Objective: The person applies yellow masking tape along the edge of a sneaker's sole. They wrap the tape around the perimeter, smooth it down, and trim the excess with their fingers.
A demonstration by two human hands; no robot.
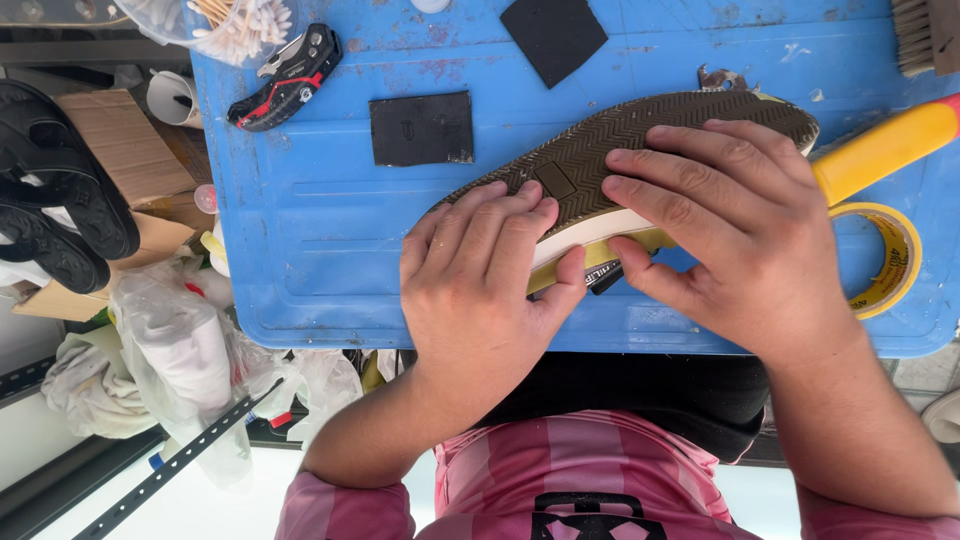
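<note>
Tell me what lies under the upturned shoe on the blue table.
The shoe lies sole-up on the blue table, pressed by the left hand and right hand. Its white and yellow edge shows beneath the sole; the upper underneath is hidden.

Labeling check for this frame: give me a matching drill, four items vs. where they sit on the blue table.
Items:
1. shoe
2. knife
3. tape roll
4. swabs

Places:
A. top left corner, in a clear cup
B. right edge, beside the right hand
C. sole up, under both hands
D. left of the black squares, near the cup

Pairs: 1-C, 2-D, 3-B, 4-A
</note>
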